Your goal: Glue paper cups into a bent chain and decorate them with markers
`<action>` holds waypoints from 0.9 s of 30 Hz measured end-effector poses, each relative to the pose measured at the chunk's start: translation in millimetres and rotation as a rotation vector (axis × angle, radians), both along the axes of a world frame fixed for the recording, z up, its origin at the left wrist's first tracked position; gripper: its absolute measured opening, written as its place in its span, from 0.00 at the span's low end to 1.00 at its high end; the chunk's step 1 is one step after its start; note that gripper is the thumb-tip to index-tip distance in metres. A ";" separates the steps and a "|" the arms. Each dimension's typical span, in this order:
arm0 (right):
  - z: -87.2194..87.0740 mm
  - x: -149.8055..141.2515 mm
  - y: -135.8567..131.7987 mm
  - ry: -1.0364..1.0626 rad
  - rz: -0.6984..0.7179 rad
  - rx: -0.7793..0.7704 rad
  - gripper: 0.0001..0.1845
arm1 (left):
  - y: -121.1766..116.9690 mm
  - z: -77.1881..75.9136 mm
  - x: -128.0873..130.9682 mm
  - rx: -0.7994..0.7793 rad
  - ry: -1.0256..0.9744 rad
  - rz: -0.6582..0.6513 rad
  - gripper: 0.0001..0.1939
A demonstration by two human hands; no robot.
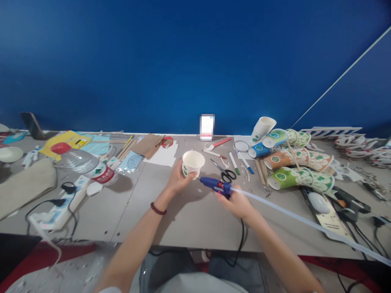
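Biggest thing here is the plain deep-blue wall (152, 61), with a grey flat-topped table (195, 221) running along below it. Over on the right, a pile of printed paper cups (284, 179) in blue, orange and green lies on its side in 3 rows, and a stack of plain white paper cups (259, 129) leans just behind it. A long translucent glue stick (293, 212) slants in from the lower right, its other end at the back of a blue plastic glue gun (215, 186).

On the left there's a clear plastic bottle with a red cap (79, 162), tipped over at an angle, near a long white power strip (65, 205).

The right hand (240, 203) has its fingers wrapped round the glue gun's grip, nozzle aimed left. The left hand (179, 179) is gripping a small white paper cup (193, 162), thumb across its near side, mouth up, above the middle of the table. Nozzle's right by the cup's base; can't tell if they touch.

Smaller stuff behind: black-handled scissors (228, 176), then 1 white marker with a green end (234, 162).
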State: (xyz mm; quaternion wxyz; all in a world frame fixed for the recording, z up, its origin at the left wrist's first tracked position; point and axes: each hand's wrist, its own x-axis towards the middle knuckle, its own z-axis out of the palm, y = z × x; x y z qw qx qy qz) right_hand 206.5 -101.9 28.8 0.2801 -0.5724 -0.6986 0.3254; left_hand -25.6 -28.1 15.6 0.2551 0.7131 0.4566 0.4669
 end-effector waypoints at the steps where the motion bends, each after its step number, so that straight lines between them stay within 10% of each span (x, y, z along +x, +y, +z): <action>1: -0.2 0.1 0.3 0.010 -0.005 -0.037 0.14 | -0.8 1.2 0.1 0.011 0.021 0.001 0.25; 27: 10.1 1.3 3.8 0.234 -0.008 -0.258 0.11 | 0.1 5.5 -5.6 0.291 0.300 -0.233 0.30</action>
